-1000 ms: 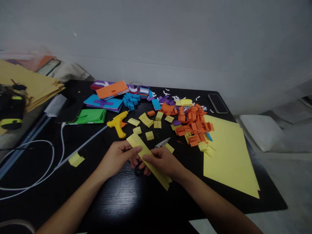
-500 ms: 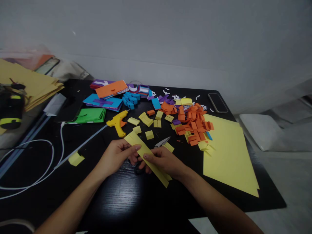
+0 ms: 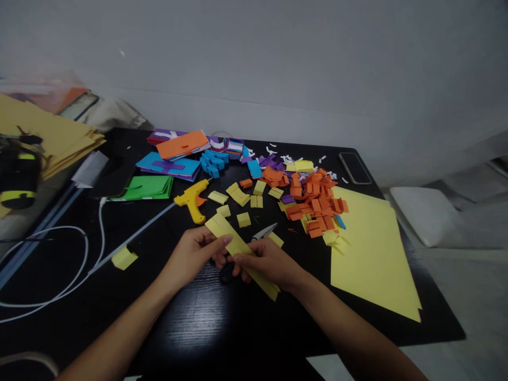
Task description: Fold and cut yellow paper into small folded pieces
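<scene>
A long yellow paper strip (image 3: 234,241) slants between my hands over the black table. My left hand (image 3: 198,253) pinches its upper part, thumb on top and fingers underneath. Lower down, my right hand (image 3: 270,260) is closed on the same strip, its thumb lying across it. At the lower end, two layers of paper show slightly apart. Scissors (image 3: 265,232) with black handles lie partly hidden behind my right hand and the strip, blades pointing up and right. Small folded yellow paper pieces (image 3: 243,219) lie just beyond my hands.
A yellow glue gun (image 3: 192,200) with a white cable (image 3: 101,227) sits left of centre. Folded orange pieces (image 3: 317,201) are heaped beside large yellow sheets (image 3: 373,259). A phone (image 3: 354,168) lies at the back right; green paper (image 3: 151,187) and blue paper (image 3: 169,165) at the back left.
The two layers at the strip's lower end now lie closer together. My hands have shifted only slightly and keep hold of the strip.
</scene>
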Action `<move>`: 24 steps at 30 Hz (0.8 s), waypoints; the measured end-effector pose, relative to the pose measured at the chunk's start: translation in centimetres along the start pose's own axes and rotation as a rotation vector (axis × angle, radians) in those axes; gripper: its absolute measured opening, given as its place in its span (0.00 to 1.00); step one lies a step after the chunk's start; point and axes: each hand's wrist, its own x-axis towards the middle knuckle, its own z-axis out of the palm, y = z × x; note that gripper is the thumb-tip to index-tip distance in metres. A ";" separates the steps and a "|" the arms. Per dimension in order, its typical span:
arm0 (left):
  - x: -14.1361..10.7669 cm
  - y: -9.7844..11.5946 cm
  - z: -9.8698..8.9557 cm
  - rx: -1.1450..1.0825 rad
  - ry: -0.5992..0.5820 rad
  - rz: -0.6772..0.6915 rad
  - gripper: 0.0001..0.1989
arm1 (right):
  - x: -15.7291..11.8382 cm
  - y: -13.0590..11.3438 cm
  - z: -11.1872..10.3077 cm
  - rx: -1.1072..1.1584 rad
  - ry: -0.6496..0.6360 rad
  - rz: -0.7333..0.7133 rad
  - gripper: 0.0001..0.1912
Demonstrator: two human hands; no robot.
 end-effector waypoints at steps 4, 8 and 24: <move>-0.1 -0.2 0.4 0.017 -0.062 0.012 0.13 | 0.1 0.1 0.1 0.038 0.001 -0.002 0.23; -0.1 -0.4 -0.1 0.025 -0.044 0.013 0.14 | 0.2 0.0 0.1 0.110 -0.072 0.038 0.25; 0.0 0.1 -0.1 -0.051 0.032 -0.021 0.14 | 0.3 0.5 -0.1 0.068 -0.051 0.003 0.24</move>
